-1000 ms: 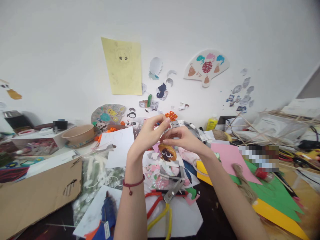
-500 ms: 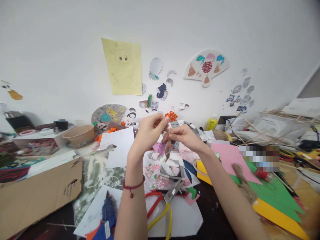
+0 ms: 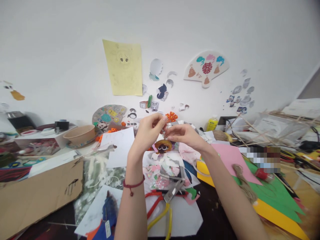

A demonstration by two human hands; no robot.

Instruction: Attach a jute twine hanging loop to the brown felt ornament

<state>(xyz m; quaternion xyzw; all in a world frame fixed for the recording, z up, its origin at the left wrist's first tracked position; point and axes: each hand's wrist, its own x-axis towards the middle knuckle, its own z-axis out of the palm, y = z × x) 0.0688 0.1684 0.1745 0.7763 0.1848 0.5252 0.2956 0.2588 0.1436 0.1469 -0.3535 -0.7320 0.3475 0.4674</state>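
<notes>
In the head view, my left hand (image 3: pixel 151 130) pinches a thin wire stem near its top, just beside an orange flower cluster (image 3: pixel 171 116). My right hand (image 3: pixel 186 136) is closed around the stem a little lower, its fingertips at the wire. Below the fingertips hangs a small round brown-and-yellow piece (image 3: pixel 163 146) with two cartoon eyes, facing me. The fingers partly hide the wire between the flower and this piece.
Pliers with red and yellow handles (image 3: pixel 160 213) lie below my hands on white paper. Cardboard (image 3: pixel 42 196) is at left, beside a clay bowl (image 3: pixel 79 134). Pink paper (image 3: pixel 231 160), green paper (image 3: pixel 277 190) and a twine bundle (image 3: pixel 243 183) are at right.
The hanging brown piece has turned from edge-on to face me, showing its eyes. My right hand's fingers have risen and loosened slightly.
</notes>
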